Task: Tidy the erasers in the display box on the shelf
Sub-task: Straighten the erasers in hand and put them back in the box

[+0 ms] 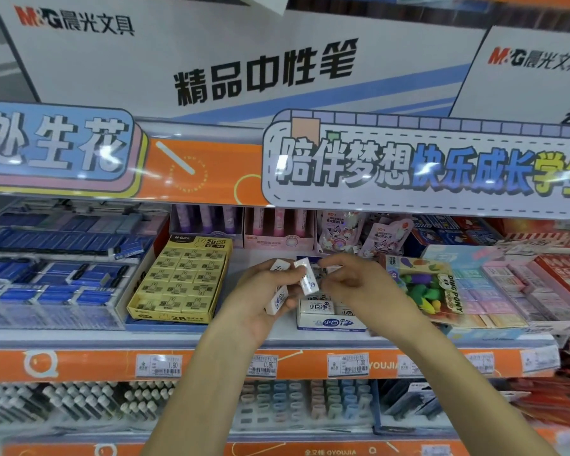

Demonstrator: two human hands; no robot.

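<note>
A white display box (330, 324) with blue lettering stands on the shelf in front of me, with a few white erasers (316, 306) lying in it. My left hand (260, 302) is raised above the box's left side and holds several white erasers (278, 299) in wrappers. My right hand (359, 284) is over the box and pinches one white eraser (306, 278) by its end, right next to the ones in my left hand. Both hands cover much of the box's inside.
A yellow box of 2B erasers (181, 284) stands to the left, blue erasers in clear trays (53, 278) farther left. A box of colourful shaped erasers (431, 291) and pastel packs (507, 284) lie to the right. An orange price rail (112, 365) fronts the shelf.
</note>
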